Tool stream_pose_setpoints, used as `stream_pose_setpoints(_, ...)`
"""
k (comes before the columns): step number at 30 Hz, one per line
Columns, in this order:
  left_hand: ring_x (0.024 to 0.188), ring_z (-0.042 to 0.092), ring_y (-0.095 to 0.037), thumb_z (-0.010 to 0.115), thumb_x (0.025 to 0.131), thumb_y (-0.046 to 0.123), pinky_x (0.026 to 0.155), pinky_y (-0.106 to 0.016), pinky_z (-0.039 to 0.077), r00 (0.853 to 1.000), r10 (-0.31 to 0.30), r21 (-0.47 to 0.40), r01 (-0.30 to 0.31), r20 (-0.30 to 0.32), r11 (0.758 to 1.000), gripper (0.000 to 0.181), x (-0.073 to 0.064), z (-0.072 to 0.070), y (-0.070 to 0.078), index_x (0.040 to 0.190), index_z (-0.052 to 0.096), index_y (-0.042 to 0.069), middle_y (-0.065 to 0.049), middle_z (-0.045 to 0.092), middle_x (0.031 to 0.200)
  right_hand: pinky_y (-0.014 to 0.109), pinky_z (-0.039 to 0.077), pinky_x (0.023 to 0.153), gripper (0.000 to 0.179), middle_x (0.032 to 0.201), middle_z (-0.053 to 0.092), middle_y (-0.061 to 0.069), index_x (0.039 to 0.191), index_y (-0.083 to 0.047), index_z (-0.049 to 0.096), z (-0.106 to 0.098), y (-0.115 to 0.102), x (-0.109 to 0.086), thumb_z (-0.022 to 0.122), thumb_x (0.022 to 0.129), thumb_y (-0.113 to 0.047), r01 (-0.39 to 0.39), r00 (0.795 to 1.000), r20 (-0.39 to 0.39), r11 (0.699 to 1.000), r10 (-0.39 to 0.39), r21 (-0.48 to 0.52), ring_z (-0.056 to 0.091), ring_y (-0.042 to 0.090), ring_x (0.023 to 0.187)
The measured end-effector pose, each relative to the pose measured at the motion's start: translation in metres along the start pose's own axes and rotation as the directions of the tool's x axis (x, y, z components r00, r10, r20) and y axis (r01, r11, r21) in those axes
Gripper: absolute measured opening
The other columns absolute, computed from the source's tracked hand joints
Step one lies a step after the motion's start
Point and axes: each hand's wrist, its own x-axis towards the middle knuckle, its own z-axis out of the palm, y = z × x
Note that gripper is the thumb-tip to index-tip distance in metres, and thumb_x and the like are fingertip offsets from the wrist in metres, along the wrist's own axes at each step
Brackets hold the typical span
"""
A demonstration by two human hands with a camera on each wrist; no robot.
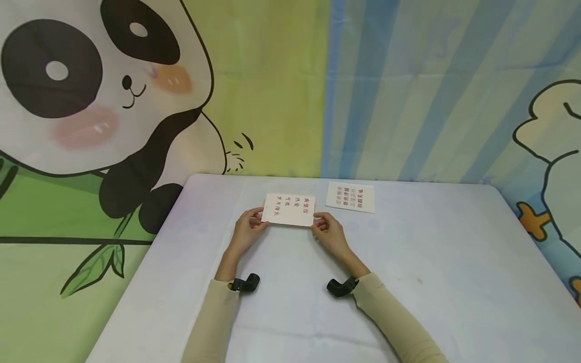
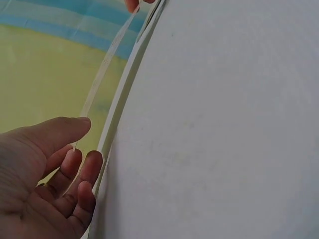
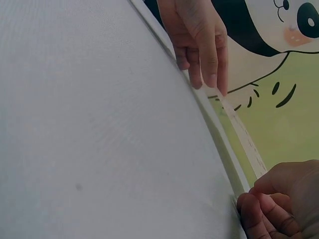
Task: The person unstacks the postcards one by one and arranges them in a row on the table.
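Spanning the grip, a white card with red lettering (image 1: pixel 288 209) is held above the table (image 1: pixel 281 302), its opposite ends pinched narrowly by left hand (image 1: pixel 246 232) and right hand (image 1: pixel 330 234). Lifting looks done, setting down not. Beyond the right hand lies a 2nd lettered card (image 1: pixel 350 197) (untouched).

Near the far edge of the white-covered table (image 1: pixel 431 242), a bare left hand (image 1: pixel 246 228) and a bare right hand (image 1: pixel 330 234) grip opposite short sides of a white rectangular card (image 1: pixel 288 209) printed with red characters. A second white printed card (image 1: pixel 350 197) lies right by the far edge, to the right. Beyond that edge stands a yellow-and-blue backdrop (image 1: pixel 272 101) with a black-and-white panda (image 1: pixel 113 93).
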Motion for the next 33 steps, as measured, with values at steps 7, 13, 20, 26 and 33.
stream_pose_setpoints(7, 0.084, 0.058, -0.019, 0.074, 0.085, 0.007, 0.070, -0.020, 0.044, 0.999, -0.046, -0.021, 0.046, 0.000, 0.999, 0.051, -0.005, -0.009, -0.006, 0.130, 0.056, -0.005, -0.016, 0.058, 0.102, 0.016, 0.047, 0.065, 0.031, 0.090, 0.065, 0.014, 0.119, 0.006, 0.061, 0.011, 0.000, 0.001, 0.065, 0.088, 0.001, 0.026, 1.000, 0.017, 1.000, -0.025, -0.012, 0.059, 0.013, 0.076)
stream_pose_setpoints(13, 0.083, 0.056, -0.018, 0.073, 0.085, 0.007, 0.069, -0.020, 0.043, 0.997, -0.078, -0.039, 0.078, -0.008, 0.996, 0.050, -0.006, -0.015, -0.010, 0.131, 0.056, -0.003, -0.015, 0.056, 0.104, 0.016, 0.047, 0.064, 0.031, 0.089, 0.065, 0.015, 0.118, 0.007, 0.060, 0.018, -0.004, 0.003, 0.065, 0.088, 0.002, 0.043, 0.999, 0.033, 0.999, -0.043, 0.002, 0.058, 0.013, 0.074)
stream_pose_setpoints(20, 0.080, 0.053, -0.015, 0.071, 0.086, 0.005, 0.066, -0.018, 0.042, 0.998, -0.062, -0.052, 0.061, -0.013, 0.997, 0.050, 0.000, -0.022, -0.015, 0.132, 0.055, -0.005, -0.015, 0.054, 0.104, 0.016, 0.046, 0.062, 0.031, 0.088, 0.065, 0.014, 0.118, 0.007, 0.061, 0.026, -0.006, 0.007, 0.064, 0.088, 0.002, 0.062, 0.998, 0.029, 0.998, -0.062, -0.016, 0.057, 0.013, 0.071)
stream_pose_setpoints(26, 0.079, 0.053, -0.015, 0.071, 0.085, 0.003, 0.065, -0.017, 0.042, 0.999, -0.048, -0.032, 0.047, -0.022, 0.998, 0.050, 0.002, -0.025, -0.017, 0.131, 0.054, -0.007, -0.017, 0.053, 0.102, 0.015, 0.045, 0.062, 0.031, 0.087, 0.065, 0.014, 0.117, 0.007, 0.061, 0.033, -0.005, 0.009, 0.065, 0.087, 0.002, 0.083, 0.996, 0.014, 0.996, -0.083, -0.017, 0.056, 0.013, 0.070)
stream_pose_setpoints(33, 0.080, 0.054, -0.016, 0.071, 0.085, 0.003, 0.065, -0.017, 0.042, 0.998, -0.060, -0.023, 0.060, -0.029, 0.998, 0.050, 0.002, -0.031, -0.019, 0.132, 0.055, -0.007, -0.016, 0.053, 0.102, 0.016, 0.046, 0.061, 0.031, 0.087, 0.065, 0.014, 0.117, 0.006, 0.061, 0.040, -0.005, 0.010, 0.065, 0.087, 0.001, 0.093, 0.996, 0.008, 0.995, -0.093, -0.023, 0.055, 0.009, 0.069)
